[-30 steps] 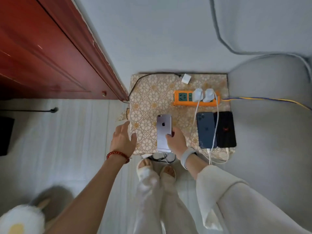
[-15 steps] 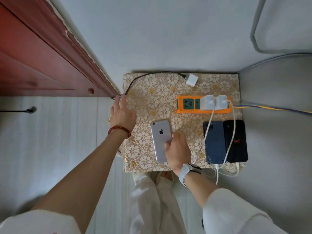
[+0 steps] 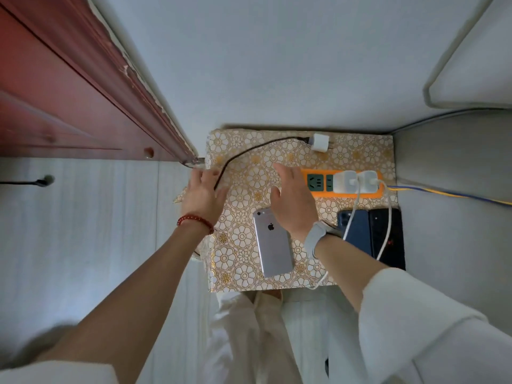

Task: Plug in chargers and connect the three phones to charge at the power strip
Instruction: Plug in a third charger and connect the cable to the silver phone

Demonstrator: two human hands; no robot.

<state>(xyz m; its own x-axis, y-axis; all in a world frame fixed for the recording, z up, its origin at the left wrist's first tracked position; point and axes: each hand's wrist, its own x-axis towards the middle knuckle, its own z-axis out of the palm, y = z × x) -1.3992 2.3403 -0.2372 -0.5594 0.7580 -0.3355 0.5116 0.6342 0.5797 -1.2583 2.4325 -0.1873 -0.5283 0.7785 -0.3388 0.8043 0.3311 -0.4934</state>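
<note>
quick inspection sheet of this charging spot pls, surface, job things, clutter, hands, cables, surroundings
surface: floral-patterned table top, by the wall.
job's things: orange power strip with two white chargers plugged in; silver phone lies unconnected; blue phone and black phone sit side by side; spare white charger lies unplugged.
clutter: nothing seen.
hands: left hand open, at the black cable; right hand open over the table, holding nothing.
cables: two white cables run across the dark phones.
surroundings: red wooden door, pale floor.
</note>
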